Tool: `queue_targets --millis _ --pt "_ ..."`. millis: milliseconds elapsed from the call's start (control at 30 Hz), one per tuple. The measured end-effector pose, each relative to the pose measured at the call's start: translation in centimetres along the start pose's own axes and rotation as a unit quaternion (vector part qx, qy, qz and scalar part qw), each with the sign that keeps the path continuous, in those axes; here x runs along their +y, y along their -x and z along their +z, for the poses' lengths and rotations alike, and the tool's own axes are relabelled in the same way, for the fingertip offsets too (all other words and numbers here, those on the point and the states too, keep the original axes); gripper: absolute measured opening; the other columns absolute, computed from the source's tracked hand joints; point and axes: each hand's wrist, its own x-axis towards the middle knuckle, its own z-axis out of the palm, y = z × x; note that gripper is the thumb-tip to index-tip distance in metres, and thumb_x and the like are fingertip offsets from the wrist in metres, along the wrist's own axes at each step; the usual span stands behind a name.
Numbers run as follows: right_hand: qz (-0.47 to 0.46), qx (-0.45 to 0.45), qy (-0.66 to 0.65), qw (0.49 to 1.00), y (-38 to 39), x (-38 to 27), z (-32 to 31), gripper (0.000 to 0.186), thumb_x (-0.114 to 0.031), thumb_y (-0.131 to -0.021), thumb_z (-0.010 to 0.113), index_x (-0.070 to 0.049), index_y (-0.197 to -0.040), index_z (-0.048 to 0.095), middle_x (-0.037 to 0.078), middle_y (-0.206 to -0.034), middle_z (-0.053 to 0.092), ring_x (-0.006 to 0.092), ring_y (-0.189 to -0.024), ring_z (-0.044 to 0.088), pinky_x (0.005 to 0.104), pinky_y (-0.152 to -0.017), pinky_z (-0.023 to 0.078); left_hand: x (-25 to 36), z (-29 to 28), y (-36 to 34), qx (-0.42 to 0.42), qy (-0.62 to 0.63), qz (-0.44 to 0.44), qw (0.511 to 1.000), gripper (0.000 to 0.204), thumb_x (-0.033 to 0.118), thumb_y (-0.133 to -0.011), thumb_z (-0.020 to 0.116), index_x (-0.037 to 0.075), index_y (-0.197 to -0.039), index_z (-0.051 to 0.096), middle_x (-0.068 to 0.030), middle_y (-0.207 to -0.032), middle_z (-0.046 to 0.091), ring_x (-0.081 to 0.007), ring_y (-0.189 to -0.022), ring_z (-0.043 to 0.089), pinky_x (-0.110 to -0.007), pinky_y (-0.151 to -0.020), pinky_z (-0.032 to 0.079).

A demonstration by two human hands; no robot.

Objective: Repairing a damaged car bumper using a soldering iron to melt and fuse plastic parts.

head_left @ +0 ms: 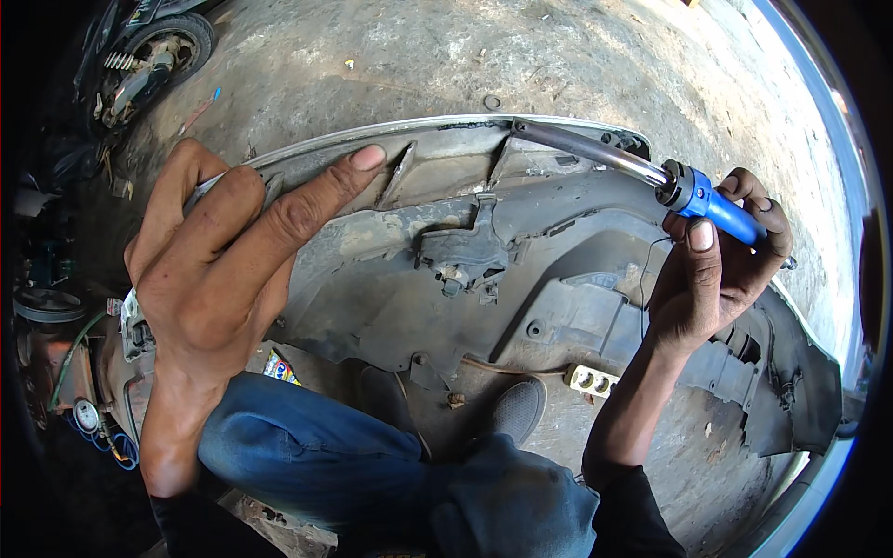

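A large car bumper (pixel 372 270) lies in front of me, its dark, dusty inner side facing up. My left hand (pixel 219 246) is at its left far edge, with fingers bent over the rim and one digit stretched along the inner side; the fingertips beyond the rim are hidden. In my right hand (pixel 721 242) is a soldering iron (pixel 726 216) with a blue handle and a long metal barrel. The iron points left, and its end appears at the bumper's far rim beside a rib (pixel 500 158). Whether it touches cannot be told.
A cream power strip (pixel 591 379) with a cable lies by my right shoe (pixel 519 409). A motorcycle wheel (pixel 172 46) stands at the far left. Nearer on the left are a pressure gauge (pixel 86 416) and hoses. A small ring (pixel 492 102) lies on the concrete floor (pixel 391 56).
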Motion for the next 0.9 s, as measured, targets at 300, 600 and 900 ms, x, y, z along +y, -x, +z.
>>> queue_targets --millis 300,600,900 --pt "0.029 0.003 -0.014 0.999 0.11 -0.54 0.26 0.056 0.003 -0.078 0.078 -0.009 -0.125 0.051 0.015 -0.120 0.052 0.0237 -0.110 0.053 0.0362 -0.093 0.050 -0.07 0.16 -0.01 0.002 0.004 0.004 1.000 0.052 -0.001 -0.064 0.077 0.014 -0.114 0.078 -0.0032 -0.068 0.026 -0.0204 -0.063 0.033 -0.035 -0.055 0.032" --pt "-0.004 0.007 0.005 1.000 -0.17 0.09 -0.23 0.057 0.004 -0.077 0.078 -0.008 -0.126 0.051 0.016 -0.120 0.052 0.0228 -0.109 0.053 0.0338 -0.089 0.052 -0.11 0.04 0.01 0.002 0.002 0.006 1.000 0.053 -0.002 -0.064 0.078 0.014 -0.114 0.078 -0.0029 -0.068 0.026 -0.0203 -0.063 0.033 -0.035 -0.054 0.031" --pt "0.004 -0.015 -0.003 1.000 -0.22 0.05 -0.24 0.056 0.004 -0.079 0.077 -0.008 -0.127 0.050 0.017 -0.124 0.051 0.0238 -0.110 0.054 0.0332 -0.087 0.055 -0.21 0.12 0.03 0.002 0.001 0.011 1.000 0.052 -0.002 -0.064 0.079 0.013 -0.114 0.078 -0.0029 -0.068 0.026 -0.0203 -0.063 0.033 -0.035 -0.054 0.031"
